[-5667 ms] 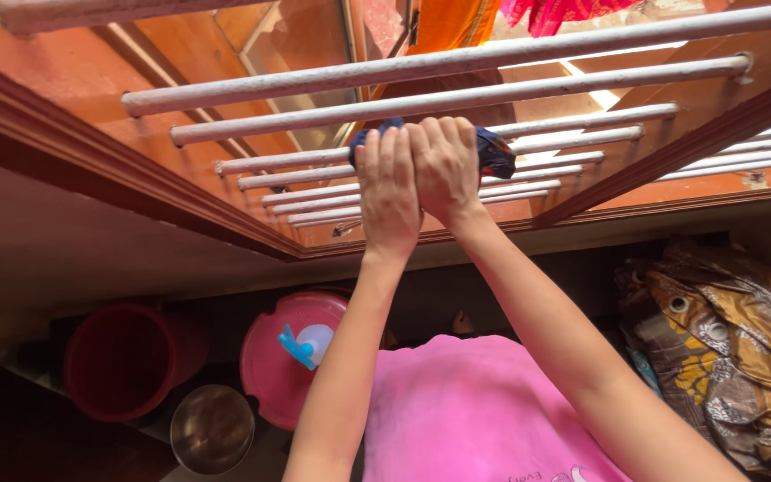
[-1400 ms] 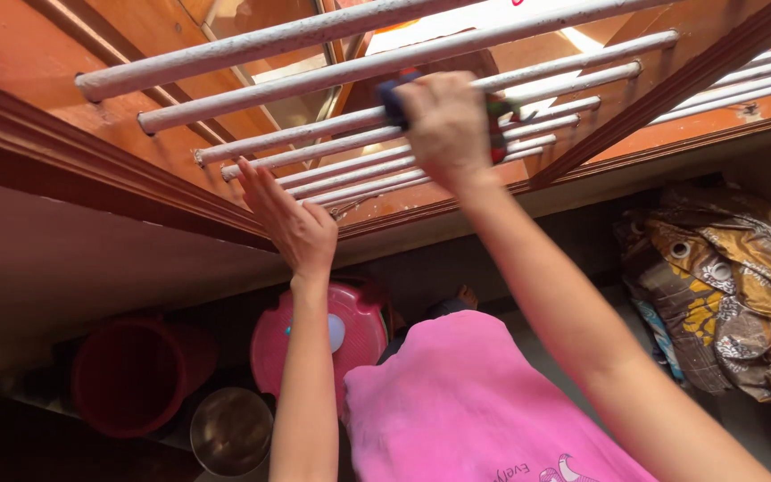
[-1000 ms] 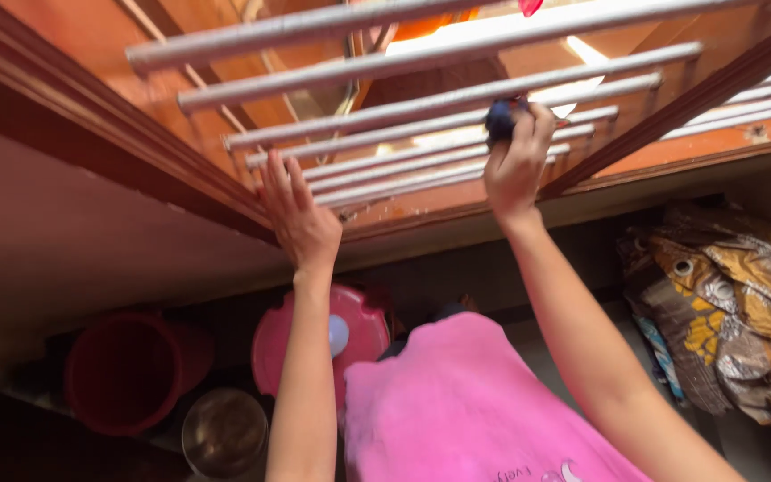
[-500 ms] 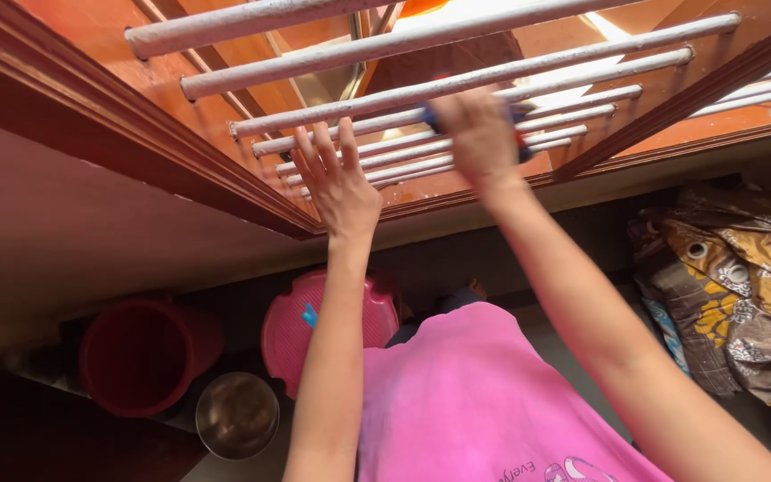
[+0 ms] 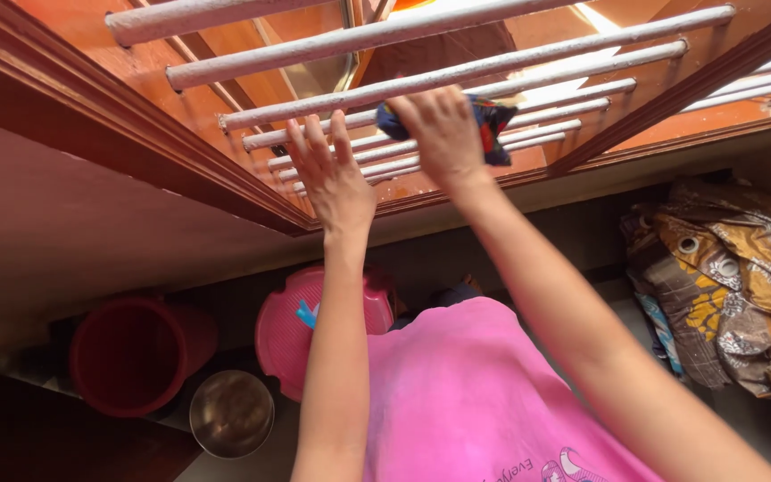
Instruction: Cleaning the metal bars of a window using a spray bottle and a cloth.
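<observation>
While both arms reach up, a dark cloth meets the white window bars.
Right hand is clamped on the cloth against a bar; left hand lies spread, fingers apart, on the bars beside it.

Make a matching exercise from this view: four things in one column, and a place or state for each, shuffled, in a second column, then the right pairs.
Things:
1. dark blue cloth
2. red bucket
3. steel bowl
4. patterned fabric bundle

Places or states:
A. low down, between the red bucket and the pink plastic stool
B. pressed on the white window bars by the right hand
C. heaped at the far right
D. standing at the lower left, mouth open

The left hand lies flat on the bars.

Pairs: 1-B, 2-D, 3-A, 4-C
</observation>
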